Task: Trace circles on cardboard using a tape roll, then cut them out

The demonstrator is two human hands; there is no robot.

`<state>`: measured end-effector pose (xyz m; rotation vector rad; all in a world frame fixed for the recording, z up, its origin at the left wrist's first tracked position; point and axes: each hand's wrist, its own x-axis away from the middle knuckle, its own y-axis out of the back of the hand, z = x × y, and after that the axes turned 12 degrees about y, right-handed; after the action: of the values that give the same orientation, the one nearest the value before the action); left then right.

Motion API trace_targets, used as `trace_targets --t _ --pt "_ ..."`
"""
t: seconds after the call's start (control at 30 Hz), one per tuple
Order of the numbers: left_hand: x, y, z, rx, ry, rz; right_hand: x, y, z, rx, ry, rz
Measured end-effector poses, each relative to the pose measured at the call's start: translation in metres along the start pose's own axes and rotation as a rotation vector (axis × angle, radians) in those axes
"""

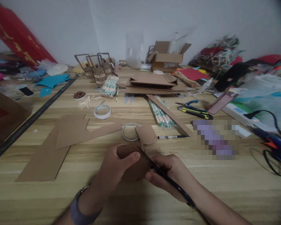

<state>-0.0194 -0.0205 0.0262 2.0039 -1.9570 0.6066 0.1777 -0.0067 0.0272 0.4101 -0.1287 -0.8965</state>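
In my left hand is a brown cardboard piece, with the thumb pressed on its upper face. My right hand grips black-handled scissors whose blades lie along the cardboard's right edge. How far the blades are apart I cannot tell. Just beyond the hands lies another cardboard piece with a circle drawn on it, touching a thin roll of tape. A black marker pen rests to its right.
Cut cardboard sheets lie on the left. Further back are a white tape roll, loose wooden sticks, bagged sticks and folded cardboard. A yellow-black utility knife, pliers and a blue glue gun are on the right.
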Motion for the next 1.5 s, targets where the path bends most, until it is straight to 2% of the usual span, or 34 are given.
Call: trace_targets --t 0.43,0.7,1.13,1.3,1.5 --pt "0.0012 0.0021 -0.0009 0.006 0.015 0.046 0.0002 -0.0008 -0.0012 0.022 -0.005 -0.005" --pt "0.0006 0.0017 -0.0005 -0.005 0.028 0.009 0.0008 -0.001 -0.0003 0.014 0.007 -0.002" --pt "0.0009 0.0013 -0.0039 0.002 0.036 0.037 -0.0004 0.0001 -0.0004 0.004 0.012 0.011" --pt "0.0023 0.0017 -0.0033 -0.028 0.06 -0.019 0.0011 -0.0002 0.001 -0.015 -0.032 0.022" --pt "0.0021 0.002 -0.003 -0.012 0.034 0.019 0.0008 0.0001 0.0004 -0.02 0.0 0.007"
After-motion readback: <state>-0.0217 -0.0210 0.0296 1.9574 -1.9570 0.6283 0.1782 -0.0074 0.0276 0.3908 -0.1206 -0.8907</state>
